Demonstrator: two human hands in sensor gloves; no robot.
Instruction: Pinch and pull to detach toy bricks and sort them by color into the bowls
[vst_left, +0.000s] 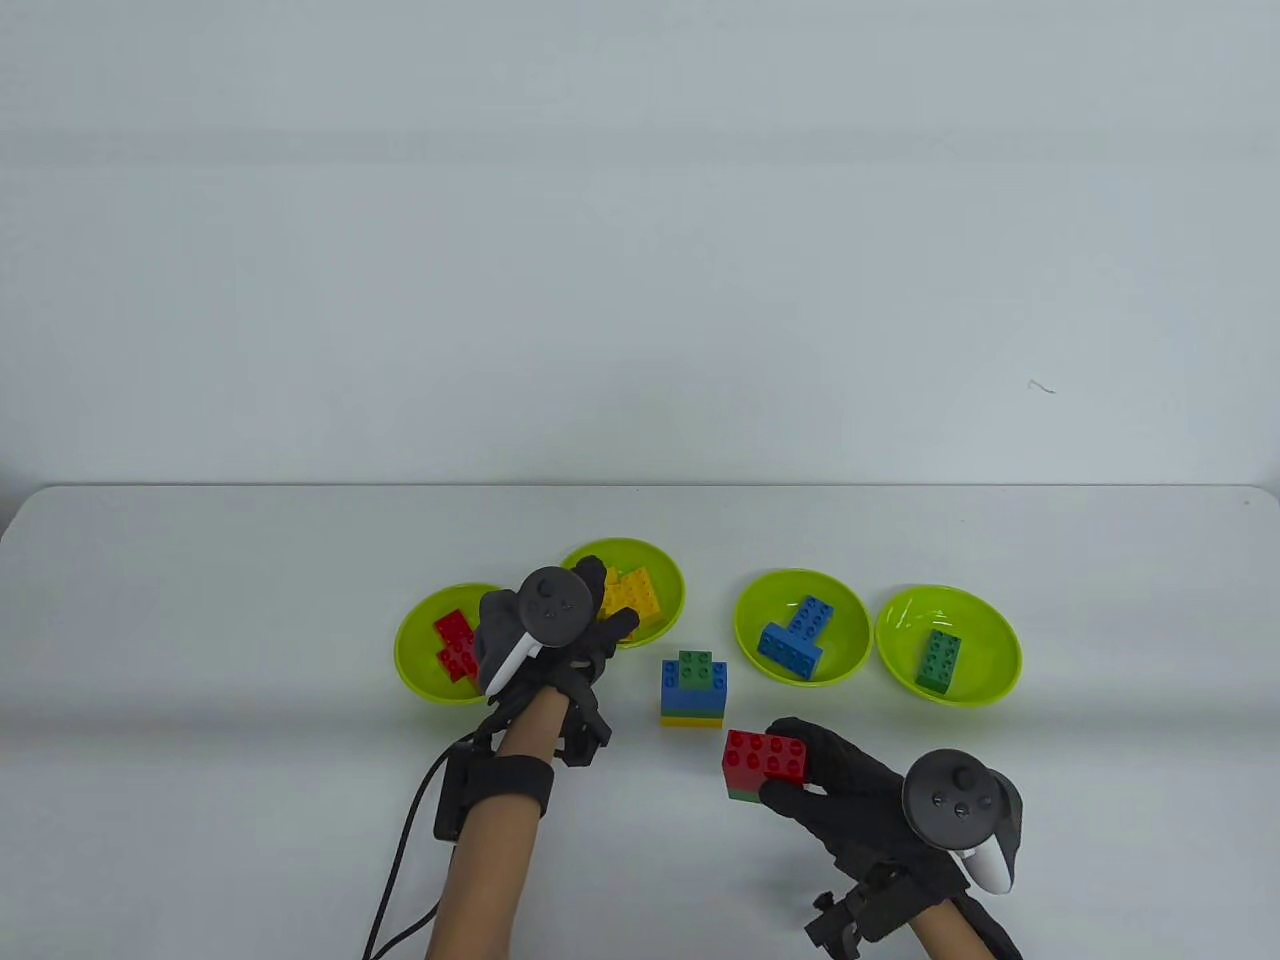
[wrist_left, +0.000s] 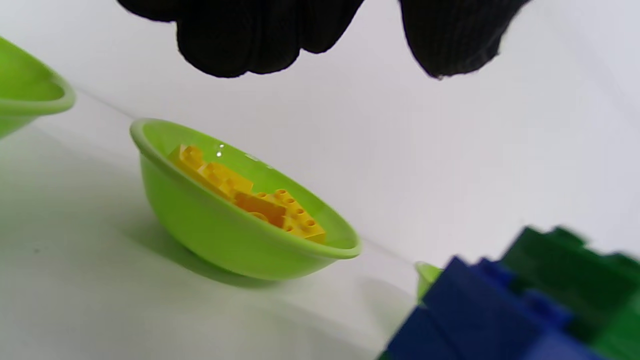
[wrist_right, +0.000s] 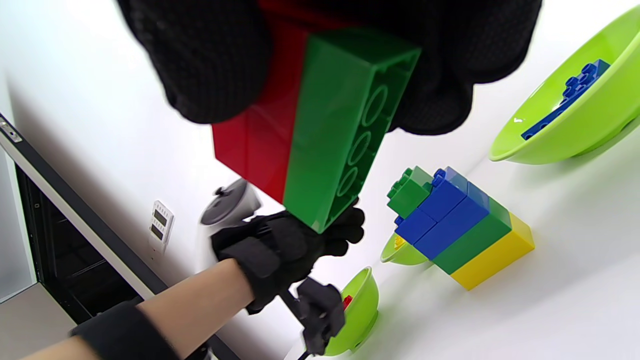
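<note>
My right hand (vst_left: 782, 765) grips a red brick (vst_left: 763, 755) joined to a green brick (wrist_right: 345, 130), lifted near the table's front. In the right wrist view the fingers (wrist_right: 210, 60) curl round this pair. A small stack (vst_left: 693, 687) stands mid-table, with green and blue bricks above a green and a yellow layer. My left hand (vst_left: 605, 615) hovers over the near rim of the yellow bowl (vst_left: 672, 592). Its fingers (wrist_left: 235, 40) hang relaxed and hold nothing. Yellow bricks (wrist_left: 270, 205) lie in that bowl.
Four lime bowls stand in a row: one with red bricks (vst_left: 408, 655), the yellow one, one with blue bricks (vst_left: 852, 622) and one with a green brick (vst_left: 992, 655). A black cable (vst_left: 395, 880) runs along my left forearm.
</note>
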